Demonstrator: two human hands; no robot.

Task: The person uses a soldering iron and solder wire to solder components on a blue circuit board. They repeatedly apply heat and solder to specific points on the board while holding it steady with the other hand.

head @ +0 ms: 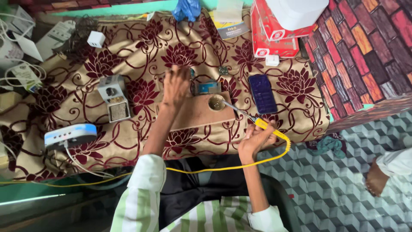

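A table draped in a tan cloth with dark red flowers (141,51) fills most of the frame, and at its centre lies a flat wooden board (199,115) with a small round tin (216,102) set into its right end. Red cartons (274,30) stack at the upper right, a dark blue phone (262,93) lies face up just right of the board, and a grey boxy unit (113,96) stands to the left of centre, with a white-and-blue device (70,134) near the lower left edge.

The right hand (254,144) sits at the lower right of the board, closed around the yellow handle of a soldering iron (251,119) — its yellow cord (223,166) loops down and away to the left across the person's lap. The iron's long axis runs on a slant from the hand up and to the left, and its metal tip ends at the rim of the tin; whether it touches the contents cannot be told.

The left hand (176,88) rests at the upper left of the board, fingers spread and pressing downward over a small item — what it holds, if anything, is hidden beneath the fingers. A small blue-and-grey part (207,87) lies just right of that hand, above the tin. Of the two hands, the right is the one tied to the tin through the iron, though the left lies about as near to it.
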